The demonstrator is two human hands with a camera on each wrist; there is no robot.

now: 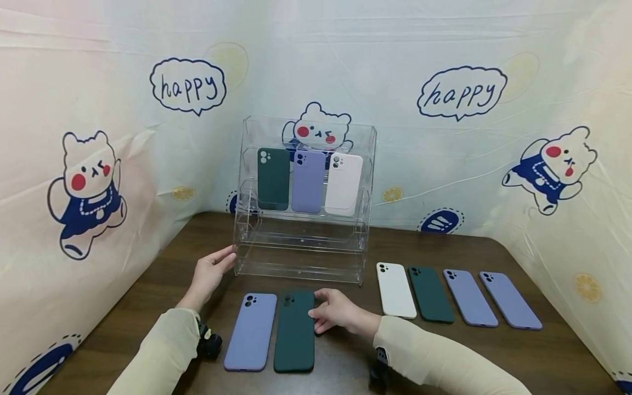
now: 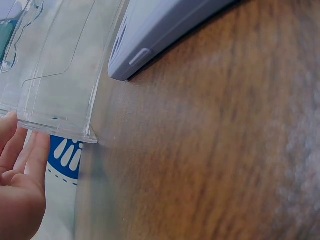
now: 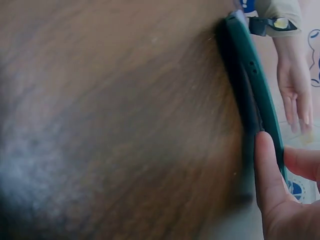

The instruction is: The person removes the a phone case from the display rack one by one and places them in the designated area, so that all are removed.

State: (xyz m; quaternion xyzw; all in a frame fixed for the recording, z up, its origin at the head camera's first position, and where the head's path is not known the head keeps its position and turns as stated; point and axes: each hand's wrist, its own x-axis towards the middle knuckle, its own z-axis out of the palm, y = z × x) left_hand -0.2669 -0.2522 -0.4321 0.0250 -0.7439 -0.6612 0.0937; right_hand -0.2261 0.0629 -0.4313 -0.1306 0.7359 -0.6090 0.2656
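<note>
My right hand pinches the upper right edge of a dark green phone case. In the right wrist view the thumb and a finger are on either side of the green case, with a dark shadow along it. A lavender phone case lies just left of it on the table. With fairly straight fingers, my left hand touches the lower left side of a clear tiered display rack. The left wrist view has its fingertips right at the rack's clear side panel.
Standing in the rack's upper tier are a green case, a lavender case and a white case. On the table at right lie a white case, a green case and two lavender ones. A printed cloth hangs around the table.
</note>
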